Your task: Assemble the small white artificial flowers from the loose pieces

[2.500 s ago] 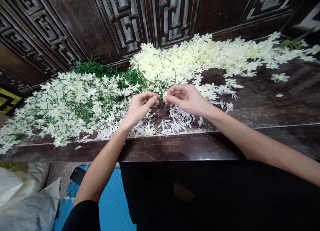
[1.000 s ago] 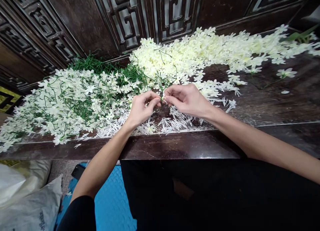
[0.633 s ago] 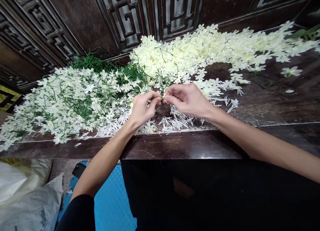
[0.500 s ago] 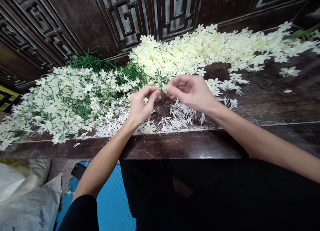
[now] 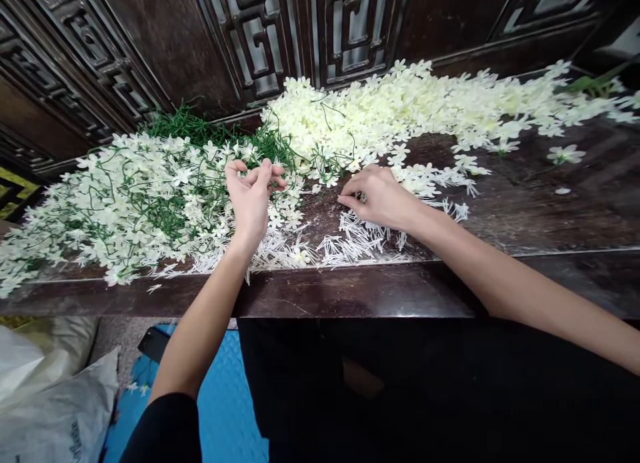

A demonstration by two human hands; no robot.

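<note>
My left hand is raised at the right side of a heap of white artificial flowers with green stems. Its fingers are loosely bent and apart, with nothing visible in them. To the right, my right hand is low over the dark wooden surface, thumb and fingertips pinched together. Whatever sits in that pinch is hidden or too small to make out. Below it lie loose thin white sticks. Just behind both hands is a pile of stemless cream flower heads.
Bare green stems are bunched against the carved wooden panel. Two single flowers, one of them a white flower, lie at the right. The bench's front edge runs before me. On the floor are a phone, blue mat and sacks.
My hands were together at a small green-and-white piece; now they are apart. My left hand has moved left and opened toward the green stems. My right hand has dropped slightly, still pinched.
</note>
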